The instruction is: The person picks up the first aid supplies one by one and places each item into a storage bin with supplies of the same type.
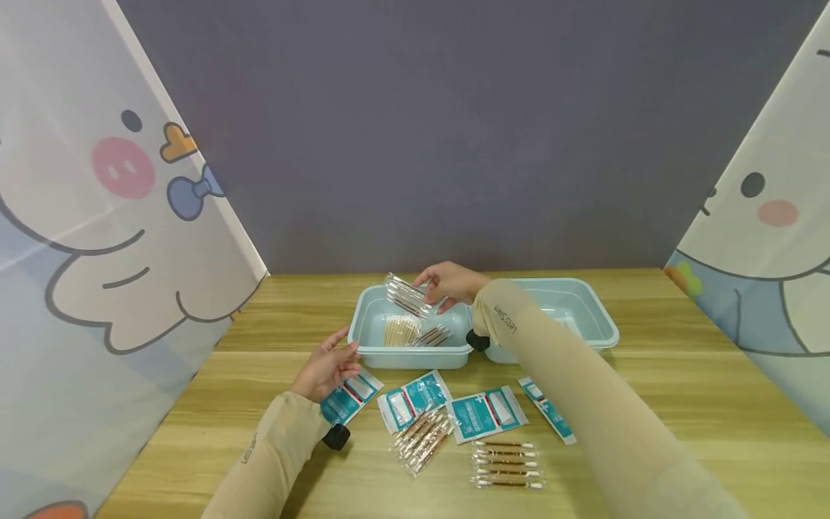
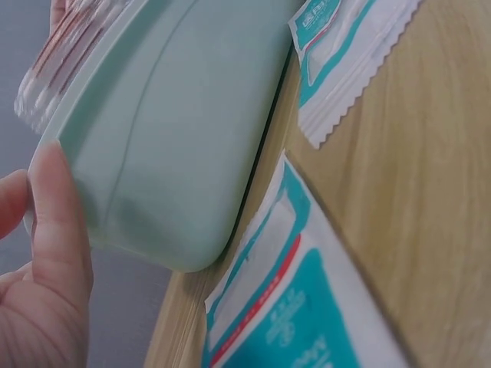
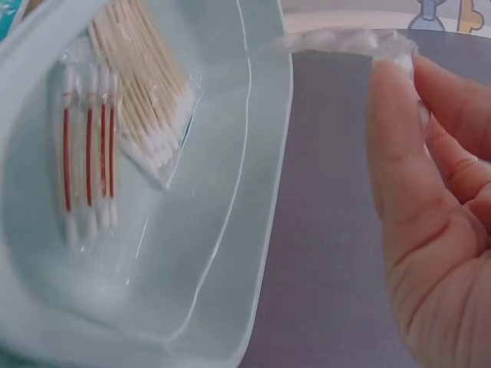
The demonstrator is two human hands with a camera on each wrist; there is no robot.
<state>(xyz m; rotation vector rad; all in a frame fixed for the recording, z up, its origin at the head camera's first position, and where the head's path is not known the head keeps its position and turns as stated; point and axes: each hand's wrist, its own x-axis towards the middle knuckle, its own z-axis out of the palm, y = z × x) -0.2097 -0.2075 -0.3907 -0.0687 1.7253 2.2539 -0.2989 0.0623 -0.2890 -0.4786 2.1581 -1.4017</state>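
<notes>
Matching beige sleeves (image 1: 570, 382), each with a chunky little black block (image 1: 336, 437)
Both are pretty plain apart from small dark lettering (image 1: 506, 318), looks like "LetsSlim", and they're a bit wrinkled in places.

Two hands (image 1: 327, 367), two beige sleeves (image 1: 279, 443) and two pale blue bins (image 1: 415, 358) show, along with four teal-and-white packets (image 1: 476, 418) on the bench (image 1: 661, 404). Clear packs of brown-stemmed swabs (image 1: 507, 465) number four: two on the bench, one in the right hand (image 1: 450, 282) and one in the left bin (image 1: 371, 317), which also holds one pack of pale-stemmed swabs (image 1: 400, 330); whatever lies in the right bin (image 1: 599, 321) is too hidden to count.
</notes>
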